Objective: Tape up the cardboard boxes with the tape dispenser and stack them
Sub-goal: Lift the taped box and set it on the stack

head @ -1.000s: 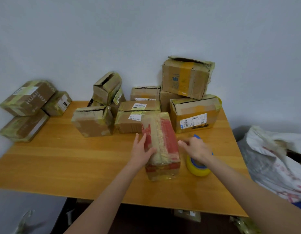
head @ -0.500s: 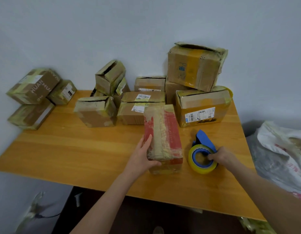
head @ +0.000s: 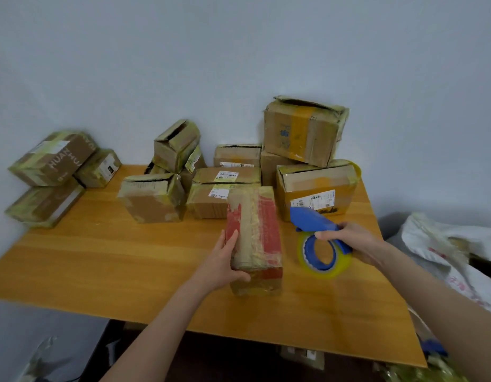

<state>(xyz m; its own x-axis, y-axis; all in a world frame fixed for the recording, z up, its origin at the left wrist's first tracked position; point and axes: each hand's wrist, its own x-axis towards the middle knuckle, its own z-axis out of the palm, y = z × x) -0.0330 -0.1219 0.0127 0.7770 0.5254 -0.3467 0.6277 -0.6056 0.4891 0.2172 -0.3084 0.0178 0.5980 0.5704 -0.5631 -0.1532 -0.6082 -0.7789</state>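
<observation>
A long cardboard box lies on the smooth wooden table, near the front and in the middle. It is brown with red patches and has shiny, wrinkly tape on it. The left hand holds its near left corner, with the fingers flat along the side and the thumb bent round the end. Just to the right, the right hand grips the blue plastic tape dispenser. Its fingers are curled round the handle. One round roll of see-through yellow tape sits in it. Three taped boxes are piled at the table's left edge. More bent, crinkly boxes crowd the back by the wall. Some hide others, so I cannot count them. One white crumpled bag lies off to the right.
</observation>
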